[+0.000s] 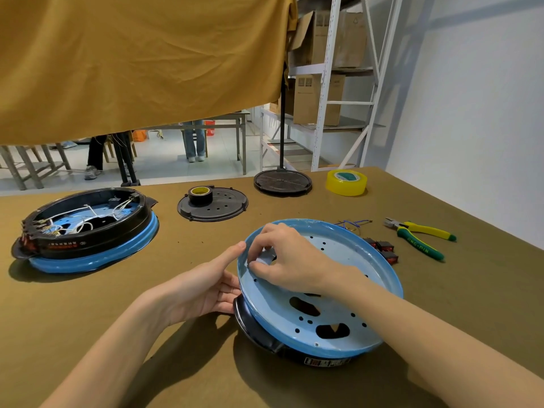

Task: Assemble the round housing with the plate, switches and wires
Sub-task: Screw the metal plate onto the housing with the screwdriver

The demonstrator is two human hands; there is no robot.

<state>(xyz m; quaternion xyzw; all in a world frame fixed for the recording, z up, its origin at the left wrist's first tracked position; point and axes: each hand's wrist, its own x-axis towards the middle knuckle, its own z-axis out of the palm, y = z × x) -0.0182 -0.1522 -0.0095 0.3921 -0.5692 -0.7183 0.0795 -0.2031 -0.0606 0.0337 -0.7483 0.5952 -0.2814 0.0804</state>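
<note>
A round blue plate [338, 325] with several holes lies tilted on a black round housing [253, 322] in front of me. My left hand [212, 287] holds the plate's left rim, thumb along the edge, fingers under it. My right hand [282, 257] reaches into the plate, its curled fingers pinching something small and pale near the left rim. Red-and-black switches [385, 250] and thin blue and yellow wires [354, 223] lie on the table just behind the plate.
An assembled housing with white wires [85, 228] sits at the left. A black perforated cover [215, 206] carries a black tape roll [200, 195]. Yellow tape [346, 182], green-yellow pliers [421, 235] and a stand base [282, 181] lie farther back.
</note>
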